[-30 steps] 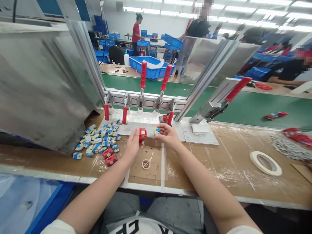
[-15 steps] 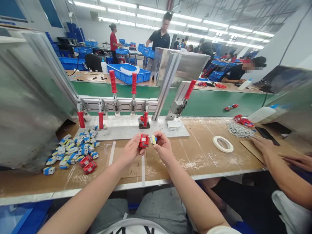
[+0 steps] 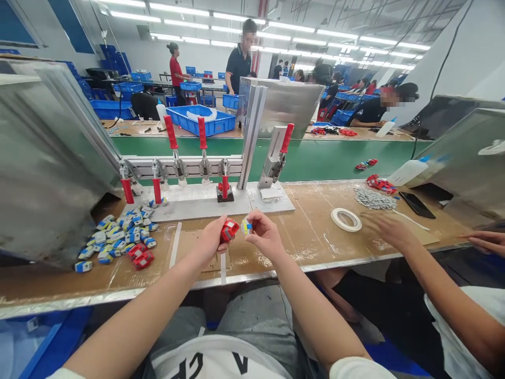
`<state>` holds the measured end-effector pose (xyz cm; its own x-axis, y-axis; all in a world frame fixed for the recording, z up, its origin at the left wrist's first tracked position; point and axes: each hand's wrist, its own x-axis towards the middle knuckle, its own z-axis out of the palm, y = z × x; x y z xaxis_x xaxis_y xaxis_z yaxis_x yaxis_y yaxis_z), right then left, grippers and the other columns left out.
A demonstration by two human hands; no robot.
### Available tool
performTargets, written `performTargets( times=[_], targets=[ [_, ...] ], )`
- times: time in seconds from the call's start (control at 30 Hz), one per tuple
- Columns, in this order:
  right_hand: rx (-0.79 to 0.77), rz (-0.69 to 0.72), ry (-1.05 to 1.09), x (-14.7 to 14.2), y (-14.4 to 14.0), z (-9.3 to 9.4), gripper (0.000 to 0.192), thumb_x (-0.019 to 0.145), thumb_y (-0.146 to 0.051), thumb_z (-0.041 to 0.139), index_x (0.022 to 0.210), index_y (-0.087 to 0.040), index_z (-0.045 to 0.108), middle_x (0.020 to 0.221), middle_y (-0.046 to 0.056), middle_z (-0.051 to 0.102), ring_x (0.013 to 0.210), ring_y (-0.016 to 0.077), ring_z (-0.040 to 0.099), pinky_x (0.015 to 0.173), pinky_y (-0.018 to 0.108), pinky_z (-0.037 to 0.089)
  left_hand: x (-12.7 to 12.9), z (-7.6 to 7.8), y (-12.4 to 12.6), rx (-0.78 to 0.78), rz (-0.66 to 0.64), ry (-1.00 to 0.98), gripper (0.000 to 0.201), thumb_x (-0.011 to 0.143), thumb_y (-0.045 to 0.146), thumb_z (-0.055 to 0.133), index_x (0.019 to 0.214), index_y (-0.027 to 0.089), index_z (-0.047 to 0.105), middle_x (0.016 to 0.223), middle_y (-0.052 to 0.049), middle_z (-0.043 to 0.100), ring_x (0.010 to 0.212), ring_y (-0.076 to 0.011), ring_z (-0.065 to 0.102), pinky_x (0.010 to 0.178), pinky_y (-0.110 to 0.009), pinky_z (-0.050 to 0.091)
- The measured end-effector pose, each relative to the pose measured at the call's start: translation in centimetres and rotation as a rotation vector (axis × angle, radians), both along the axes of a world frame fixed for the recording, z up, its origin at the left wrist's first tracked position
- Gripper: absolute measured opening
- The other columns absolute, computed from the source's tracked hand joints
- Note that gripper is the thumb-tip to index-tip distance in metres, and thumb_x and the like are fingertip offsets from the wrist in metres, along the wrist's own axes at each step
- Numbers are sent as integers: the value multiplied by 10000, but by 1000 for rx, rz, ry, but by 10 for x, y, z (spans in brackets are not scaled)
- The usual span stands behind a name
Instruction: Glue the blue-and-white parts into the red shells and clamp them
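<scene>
My left hand [image 3: 215, 235] is closed around a red plastic toy car part [image 3: 229, 230], tilted above the bench. Just right of it, my right hand [image 3: 263, 234] pinches a small white, yellow and blue block [image 3: 246, 227] between thumb and fingers. The two pieces are close, with a narrow gap between them. At the left lies a pile of similar white, blue and yellow blocks [image 3: 118, 237], with red parts [image 3: 140, 256] at its near edge. Beyond my hands, another red part sits in a black holder [image 3: 225, 196] beneath a red-handled clamp.
A clamp fixture [image 3: 185, 167] with several red handles stands behind my hands. To the right are a tape roll [image 3: 346, 219], grey pieces [image 3: 374, 199], red parts [image 3: 381, 184], a bottle [image 3: 408, 171] and a phone [image 3: 417, 205]. A co-worker's hand [image 3: 389, 229] reaches over the cardboard there.
The red part in my left hand has tilted, and the block in my right hand has turned slightly. The co-worker's hand has moved left toward the tape roll. The whole view has shifted a little.
</scene>
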<state>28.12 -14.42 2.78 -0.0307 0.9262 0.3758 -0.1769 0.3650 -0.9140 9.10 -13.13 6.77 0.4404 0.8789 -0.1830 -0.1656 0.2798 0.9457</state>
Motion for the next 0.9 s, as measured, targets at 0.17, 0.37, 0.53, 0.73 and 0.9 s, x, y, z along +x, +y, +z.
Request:
performTargets(
  times=[0.17, 0.37, 0.53, 0.73, 0.9],
  targets=[
    [-157, -87, 175, -9, -15, 1, 532, 686, -521, 941, 1072, -252, 692, 937, 30, 620, 772, 158, 516, 670, 285, 435, -1, -4, -12, 430, 106, 10, 520, 907, 549, 768, 1282, 207, 651, 1071, -92, 750, 873, -181, 712, 750, -293, 592],
    [-297, -67, 308, -26, -29, 3, 485, 714, -540, 916, 1035, -239, 712, 921, 29, 634, 681, 118, 440, 558, 250, 347, -16, -9, -13, 800, 148, 289, 369, 889, 395, 825, 1209, 231, 741, 1282, -112, 770, 1082, -251, 759, 993, -411, 610],
    [-382, -96, 365, -36, -32, 4, 521, 671, -563, 935, 999, -224, 715, 935, 36, 670, 672, 111, 467, 544, 245, 380, -23, -11, -8, 1108, 152, 430, 268, 946, 347, 765, 1202, 267, 765, 1285, -103, 778, 1175, -275, 752, 1050, -453, 606],
    [-466, -65, 466, -44, -36, 6, 563, 641, -578, 959, 992, -218, 707, 956, 40, 683, 750, 125, 544, 517, 208, 399, -26, -13, -6, 1308, 138, 509, 326, 976, 277, 723, 1301, 301, 732, 1316, -87, 768, 1197, -266, 749, 1051, -439, 615],
    [-472, -10, 347, -41, -22, 7, 549, 699, -657, 893, 975, -222, 706, 916, 26, 678, 812, 136, 601, 530, 180, 456, -29, -5, 9, 1348, 75, 607, 336, 1007, 350, 678, 1334, 288, 723, 1281, -108, 774, 1162, -273, 736, 1029, -452, 604]
  ],
)
